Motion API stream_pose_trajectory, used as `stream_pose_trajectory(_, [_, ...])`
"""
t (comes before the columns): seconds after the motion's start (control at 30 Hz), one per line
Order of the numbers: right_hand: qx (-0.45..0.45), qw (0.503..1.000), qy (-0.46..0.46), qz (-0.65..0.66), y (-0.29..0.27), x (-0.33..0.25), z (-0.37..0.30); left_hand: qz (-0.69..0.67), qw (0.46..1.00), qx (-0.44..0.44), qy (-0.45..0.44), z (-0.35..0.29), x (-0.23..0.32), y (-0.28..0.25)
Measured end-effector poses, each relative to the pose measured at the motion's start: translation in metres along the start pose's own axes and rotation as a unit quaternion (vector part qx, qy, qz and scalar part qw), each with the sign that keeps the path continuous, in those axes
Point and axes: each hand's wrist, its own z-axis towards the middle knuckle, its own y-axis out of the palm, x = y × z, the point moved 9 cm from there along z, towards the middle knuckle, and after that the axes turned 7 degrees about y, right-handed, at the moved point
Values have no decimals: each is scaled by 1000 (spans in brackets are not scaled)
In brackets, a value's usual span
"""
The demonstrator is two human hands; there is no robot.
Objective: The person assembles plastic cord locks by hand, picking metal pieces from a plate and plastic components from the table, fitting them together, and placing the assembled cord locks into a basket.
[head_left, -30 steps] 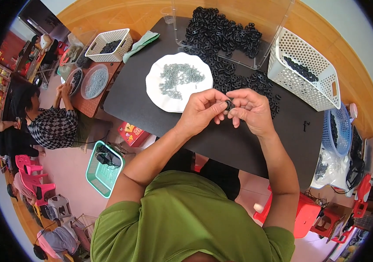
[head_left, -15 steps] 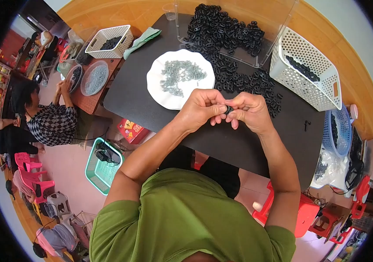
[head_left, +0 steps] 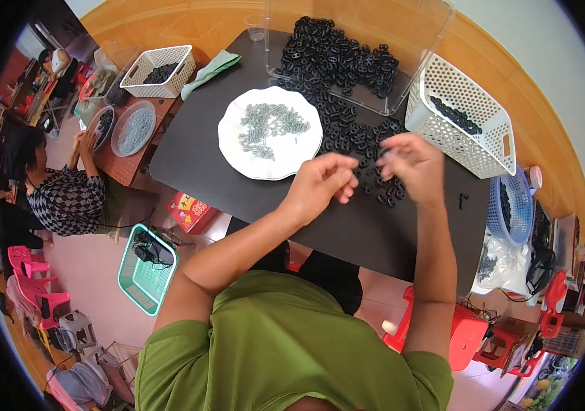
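My left hand (head_left: 321, 183) is over the table, right of the white plate, its thumb and fingers curled in toward each other; any small thing in them is hidden. A short way right, my right hand (head_left: 417, 168) is slightly blurred, with fingers bent and apart and nothing visible between them. Beneath and between the hands lie small black oval parts (head_left: 390, 194) with holes. These spread back to a large black heap (head_left: 337, 58) by a clear plastic bin (head_left: 412, 89). The scalloped white plate (head_left: 234, 154) holds many small grey metal pieces, perhaps springs.
White perforated baskets stand at right (head_left: 467, 140) and far left (head_left: 181, 77). A green cloth (head_left: 212, 70) lies at the dark table's (head_left: 183, 147) far-left edge. A blue basket (head_left: 517, 218) is beyond the right edge. A co-worker (head_left: 66, 195) sits left; a green basket (head_left: 147, 281) is on the floor.
My hands, together on a small black part before, have come apart. The right has moved right and its fingers have loosened. The whole view has shifted slightly.
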Motion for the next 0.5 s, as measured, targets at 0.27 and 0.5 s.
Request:
stream_pose_trajectory(0.27, [346,916,-111,-172,-151,-53,9,376,897,-92,213,-40,14,9])
stream_pose_trajectory(0.5, [189,896,-142,-375,-33,-50,-4,379,892,-101,226,-39,12,10])
